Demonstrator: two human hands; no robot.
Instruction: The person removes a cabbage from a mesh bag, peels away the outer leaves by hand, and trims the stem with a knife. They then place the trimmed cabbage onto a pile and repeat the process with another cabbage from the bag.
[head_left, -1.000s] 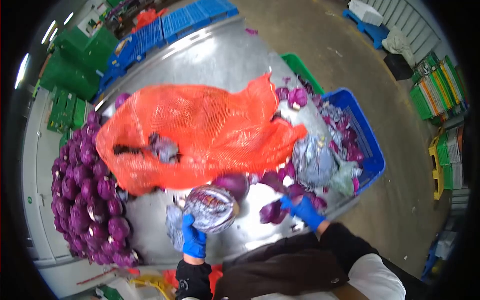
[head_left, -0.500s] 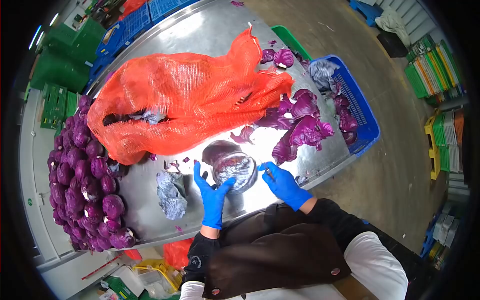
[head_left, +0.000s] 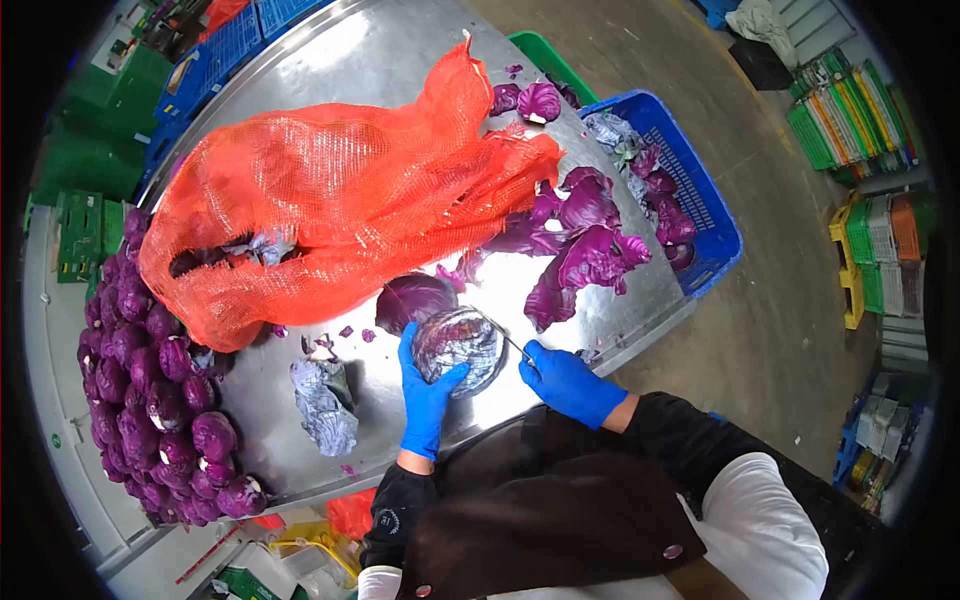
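Note:
A red cabbage (head_left: 460, 348) with a pale, whitish outer surface rests on the metal table in front of me. My left hand (head_left: 424, 402), in a blue glove, curls against its left side, fingers up along the edge and thumb across the bottom. In my gloved right hand (head_left: 575, 385) is a small knife (head_left: 516, 347), gripped by the handle; its thin blade reaches the cabbage's right edge. A dark purple leaf (head_left: 412, 300) lies against the cabbage's far left side. Loose pale leaves (head_left: 324, 405) sit left of my left hand.
An orange mesh sack (head_left: 330, 190) stretches across the table (head_left: 400, 40). Many peeled red cabbages (head_left: 150, 400) are heaped at the left. Purple leaves (head_left: 590, 255) lie at the right, beside a blue crate (head_left: 715, 215) holding more leaves. A green crate (head_left: 545, 55) stands behind it.
My left hand has closed in on the cabbage from a more spread pose. The knife blade now shows plainly at the cabbage's right edge. The whole view has shifted slightly.

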